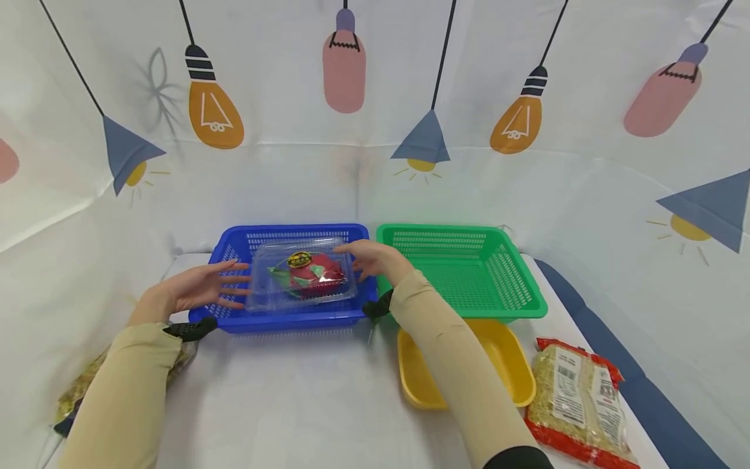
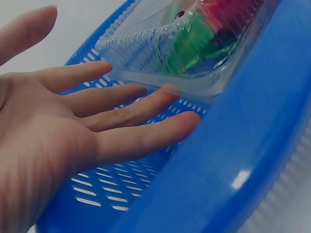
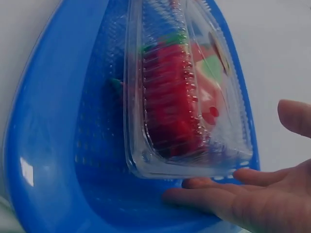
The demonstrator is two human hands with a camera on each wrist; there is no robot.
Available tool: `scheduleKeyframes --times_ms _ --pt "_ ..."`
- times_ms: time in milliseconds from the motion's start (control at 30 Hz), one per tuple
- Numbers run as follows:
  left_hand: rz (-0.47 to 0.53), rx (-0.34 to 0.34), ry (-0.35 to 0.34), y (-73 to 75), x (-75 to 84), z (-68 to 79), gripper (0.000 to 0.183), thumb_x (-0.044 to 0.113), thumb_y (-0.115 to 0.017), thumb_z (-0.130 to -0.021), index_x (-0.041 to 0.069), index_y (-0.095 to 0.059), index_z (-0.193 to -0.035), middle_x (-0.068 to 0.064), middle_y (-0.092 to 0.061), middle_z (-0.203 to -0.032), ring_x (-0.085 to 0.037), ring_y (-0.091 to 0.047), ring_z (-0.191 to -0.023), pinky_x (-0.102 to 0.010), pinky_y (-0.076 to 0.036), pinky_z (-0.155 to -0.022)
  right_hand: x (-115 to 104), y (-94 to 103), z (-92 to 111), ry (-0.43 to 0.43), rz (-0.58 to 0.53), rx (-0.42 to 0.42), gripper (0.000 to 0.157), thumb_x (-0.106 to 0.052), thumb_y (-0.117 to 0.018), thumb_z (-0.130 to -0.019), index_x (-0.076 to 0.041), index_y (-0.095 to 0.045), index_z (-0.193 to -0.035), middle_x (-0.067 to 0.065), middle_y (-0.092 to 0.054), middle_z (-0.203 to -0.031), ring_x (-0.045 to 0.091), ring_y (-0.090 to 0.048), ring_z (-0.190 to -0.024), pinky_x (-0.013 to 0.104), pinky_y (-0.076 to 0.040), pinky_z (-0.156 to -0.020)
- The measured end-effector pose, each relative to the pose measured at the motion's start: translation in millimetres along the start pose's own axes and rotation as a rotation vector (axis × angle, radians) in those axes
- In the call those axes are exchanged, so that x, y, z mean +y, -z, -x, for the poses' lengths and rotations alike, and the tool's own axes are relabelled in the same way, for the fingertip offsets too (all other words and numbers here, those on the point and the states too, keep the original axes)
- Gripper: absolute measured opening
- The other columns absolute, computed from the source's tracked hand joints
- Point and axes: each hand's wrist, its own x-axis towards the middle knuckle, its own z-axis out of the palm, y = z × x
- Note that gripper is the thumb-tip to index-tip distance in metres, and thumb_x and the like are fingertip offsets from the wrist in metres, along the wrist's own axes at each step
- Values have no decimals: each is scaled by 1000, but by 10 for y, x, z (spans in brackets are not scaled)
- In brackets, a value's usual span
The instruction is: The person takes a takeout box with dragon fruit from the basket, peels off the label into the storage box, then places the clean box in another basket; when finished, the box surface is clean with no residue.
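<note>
A clear plastic clamshell box (image 1: 301, 276) sits in the blue basket (image 1: 287, 322). Through its lid shows a red dragon fruit (image 1: 321, 273) with green tips, and a black and yellow round label is on top. My left hand (image 1: 202, 287) is at the box's left end, fingers straight and spread; in the left wrist view the fingertips (image 2: 187, 124) reach over the basket close to the box edge. At the box's right end is my right hand (image 1: 377, 259), fingers extended and thumb apart. In the right wrist view its fingers (image 3: 209, 196) lie by the box's end; contact is unclear.
A green basket (image 1: 527, 280) stands right of the blue one. In front of it, partly behind my right sleeve, is a yellow tray (image 1: 521, 371). A red-edged bag of grain (image 1: 577, 400) lies at the right, another bag (image 1: 76, 394) at the left behind my left forearm.
</note>
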Motion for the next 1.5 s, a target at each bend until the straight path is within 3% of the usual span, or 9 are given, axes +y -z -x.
scheduleKeyframes --times_ms 100,167,233,333,467,967,1133,1300,1500 --pt "25 -10 -12 -23 25 -19 65 38 -21 -111 11 13 -160 -21 10 -166 -38 -39 -138 -61 -32 -112 46 29 -37 0 10 3 75 -29 -54 -104 -10 -9 -161 24 -8 -165 40 -14 -152 61 -19 -118" --pt "55 -19 -22 -27 32 -12 67 39 -23 -111 11 14 -159 -21 11 -165 -30 -48 -128 -62 -31 -113 82 36 -72 7 23 -2 73 -28 -53 -104 -9 -12 -161 26 -30 -157 37 -19 -151 61 -25 -116" --pt "79 -24 -32 -24 28 2 68 40 -23 -111 11 15 -159 -21 13 -165 -26 -53 -122 -63 -30 -113 116 37 -120 29 36 -14 69 -26 -53 -105 -9 -16 -161 21 -51 -124 33 -43 -136 61 -32 -113" --pt "105 -28 -42 -14 12 25 69 39 -23 -111 11 18 -158 -22 15 -164 -24 -57 -118 -64 -29 -113 149 34 -171 61 34 -36 63 -26 -52 -105 -9 -25 -159 16 -49 -113 26 -49 -118 62 -40 -106" --pt "112 -28 -45 -15 -10 27 67 39 -20 -111 11 18 -158 -23 16 -164 -24 -57 -118 -66 -28 -112 178 54 -203 63 -15 -65 56 -27 -51 -105 -11 -33 -156 17 -24 -161 32 -37 -136 63 -40 -106" --pt "80 9 -35 11 -72 44 66 40 -22 -110 15 13 -160 -24 14 -164 -28 -52 -120 -69 -30 -109 221 83 -225 79 -106 -123 61 -26 -53 -105 -9 -27 -158 25 -24 -160 41 -30 -146 63 -44 -101" --pt "57 17 -34 6 -62 58 66 41 -22 -110 15 13 -160 -24 15 -164 -37 -41 -130 -69 -28 -110 226 79 -213 92 -98 -128 65 -26 -53 -105 -9 -23 -159 25 -21 -161 41 -27 -148 62 -46 -100" --pt "71 23 -36 3 -47 46 65 41 -22 -110 17 14 -160 -20 17 -164 -49 -10 -146 -66 -24 -114 233 87 -200 105 -84 -140 72 -27 -55 -104 -9 -13 -161 23 -16 -163 40 -23 -150 60 -48 -98" --pt "90 36 -36 12 -70 19 66 41 -23 -110 17 13 -160 -18 20 -164 -51 3 -149 -66 -21 -115 266 111 -218 122 -89 -127 70 -24 -55 -104 -10 -15 -160 17 -41 -148 40 -30 -146 58 -52 -92"
